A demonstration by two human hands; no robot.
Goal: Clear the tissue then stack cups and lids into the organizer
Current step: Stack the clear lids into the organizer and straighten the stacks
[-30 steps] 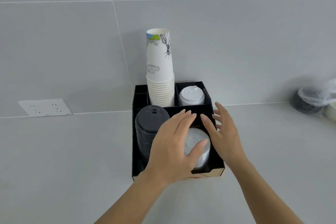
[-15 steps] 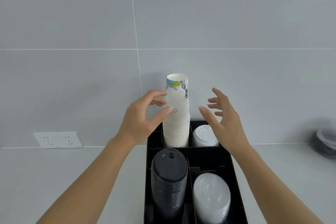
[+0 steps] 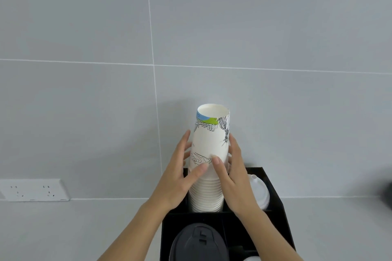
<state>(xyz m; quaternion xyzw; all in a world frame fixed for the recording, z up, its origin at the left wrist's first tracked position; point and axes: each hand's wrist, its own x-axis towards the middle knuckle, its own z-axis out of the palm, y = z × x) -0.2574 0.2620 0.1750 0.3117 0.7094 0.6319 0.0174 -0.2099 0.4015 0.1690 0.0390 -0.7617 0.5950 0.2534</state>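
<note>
A tall stack of white paper cups [image 3: 210, 144] with printed drawings stands upside down in the back left compartment of the black organizer [image 3: 277, 207]. My left hand [image 3: 178, 176] wraps the stack from the left and my right hand [image 3: 235, 176] from the right, thumbs on the near side. White lids [image 3: 259, 192] sit in the back right compartment, partly hidden by my right wrist. A stack of black lids [image 3: 199, 241] fills the front left compartment. Another white lid [image 3: 252, 258] shows at the bottom edge.
A white wall socket plate [image 3: 34, 189] sits low on the grey tiled wall at left. The grey counter [image 3: 74, 229] spreads around the organizer. A dark object [image 3: 387, 195] is cut off at the right edge.
Both hands rose from the front white lids to the cup stack and closed around it. The camera tilted up, so the organizer's front dropped out of view.
</note>
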